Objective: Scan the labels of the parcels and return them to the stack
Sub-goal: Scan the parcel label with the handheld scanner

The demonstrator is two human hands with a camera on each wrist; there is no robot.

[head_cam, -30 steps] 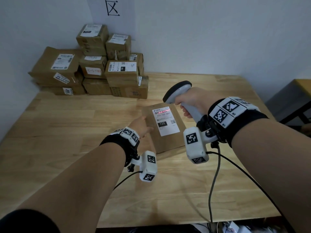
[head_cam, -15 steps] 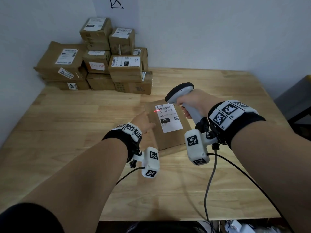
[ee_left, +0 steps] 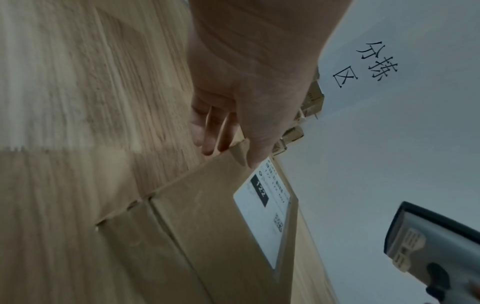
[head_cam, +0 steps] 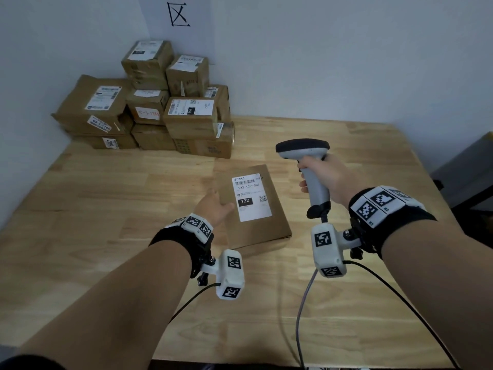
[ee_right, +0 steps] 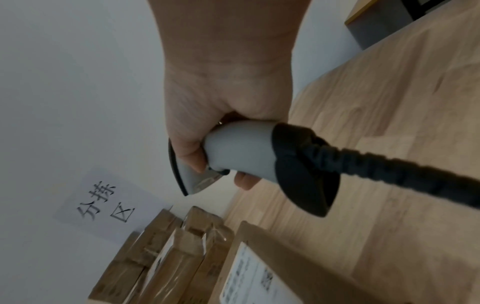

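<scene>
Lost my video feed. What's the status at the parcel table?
Left hand grips flat brown cardboard parcel by its left edge. Right hand holds grey handheld barcode scanner, lifted beside it. Nothing between parcel and stack of brown boxes.

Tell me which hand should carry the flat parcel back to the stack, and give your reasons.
Left. The left hand already grips the flat parcel at its left edge, thumb on top, on the stack's side. The right hand is full, wrapped around the scanner.
</scene>
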